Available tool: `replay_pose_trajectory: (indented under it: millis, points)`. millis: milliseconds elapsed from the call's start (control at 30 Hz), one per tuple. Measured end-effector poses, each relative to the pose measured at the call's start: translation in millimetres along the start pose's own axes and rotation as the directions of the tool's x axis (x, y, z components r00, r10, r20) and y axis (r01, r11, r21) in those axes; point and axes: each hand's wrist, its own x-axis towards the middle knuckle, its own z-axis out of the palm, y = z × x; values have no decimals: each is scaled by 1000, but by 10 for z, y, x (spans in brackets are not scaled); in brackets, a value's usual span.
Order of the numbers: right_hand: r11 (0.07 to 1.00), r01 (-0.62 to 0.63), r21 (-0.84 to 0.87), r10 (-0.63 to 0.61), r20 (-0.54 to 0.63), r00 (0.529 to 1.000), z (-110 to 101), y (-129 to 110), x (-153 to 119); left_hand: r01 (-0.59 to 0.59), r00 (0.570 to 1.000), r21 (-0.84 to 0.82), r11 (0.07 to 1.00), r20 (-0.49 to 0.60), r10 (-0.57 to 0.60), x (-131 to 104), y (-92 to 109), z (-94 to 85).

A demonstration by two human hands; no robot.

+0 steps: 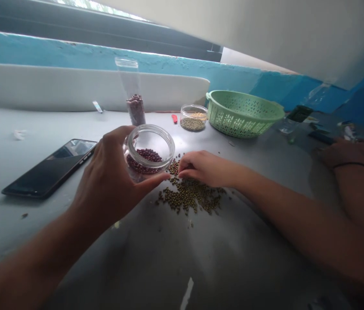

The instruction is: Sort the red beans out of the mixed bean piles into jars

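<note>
My left hand (106,176) is wrapped round a clear jar (169,160), its open mouth tilted toward me. Dark red beans (148,159) lie inside the jar. To its right, my right hand (203,168) is closed in a pinch at the far side of a loose pile of mung beans (191,198) on the table. Whatever the fingertips hold is too small to make out. A few dark red beans show among the green ones close to those fingers.
Behind the jar stands a tall clear container (136,110) partly filled with red beans. Farther back are a shallow round container (193,118) of green beans and a green colander (246,114). A phone (51,168) lies left. Another person's hand (346,153) rests far right.
</note>
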Motion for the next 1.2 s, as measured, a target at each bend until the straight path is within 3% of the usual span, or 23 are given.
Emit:
replay_pose_trajectory:
  millis: [200, 333, 500, 1000, 1200]
  points:
    - [999, 24, 43, -16, -180, 984, -87, 33, -44, -72, 997, 15, 997, -38, 72, 5, -39, 30]
    - [993, 116, -14, -116, -76, 990, -95, 98, -24, -73, 996, 8, 997, -41, 73, 2, -35, 21]
    - [993, 97, -70, -95, 33, 995, -77, 154, 13, -73, 997, -6, 997, -38, 73, 12, -24, 10]
    - [997, -10, -71, 13, 54, 998, -138, 127, -18, -133, 991, 9, 991, -30, 133, -21, -42, 34]
    - [998, 37, -53, -35, 27, 999, -193, 131, -48, -82, 997, -28, 996, -5, 82, -2, -54, 33]
